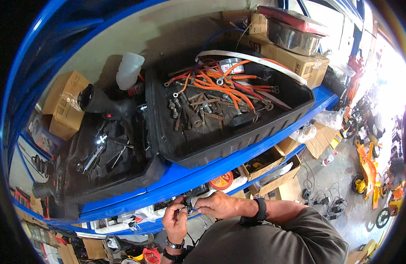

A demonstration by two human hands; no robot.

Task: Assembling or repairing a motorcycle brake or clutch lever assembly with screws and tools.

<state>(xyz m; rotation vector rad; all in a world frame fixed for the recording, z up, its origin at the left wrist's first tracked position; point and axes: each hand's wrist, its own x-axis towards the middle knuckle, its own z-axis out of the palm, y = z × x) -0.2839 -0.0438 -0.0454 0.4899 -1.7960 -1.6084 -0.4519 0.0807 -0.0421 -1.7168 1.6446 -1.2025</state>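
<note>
My left hand (174,221) and my right hand (219,205) meet low in the head view, in front of the blue shelf edge. Between their fingertips is a small dark part (189,206), too small to name. The left fingers are pinched around it. The right thumb and fingers close on something thin at its side, which I cannot make out. Above the hands lies an open black plastic case (238,143) on the shelf. Its right half holds orange cables (212,88) with ring lugs, sockets (194,118) and bolts. Chrome tools (94,157) lie in its left half.
The blue shelf edge (203,169) crosses just beyond my hands. Behind stand a translucent bottle (129,72), a cardboard box (66,105) and a metal container (295,42). Lower shelves hold cardboard trays (273,180). Cables (328,200) and orange machine parts (365,163) lie on the right-hand floor.
</note>
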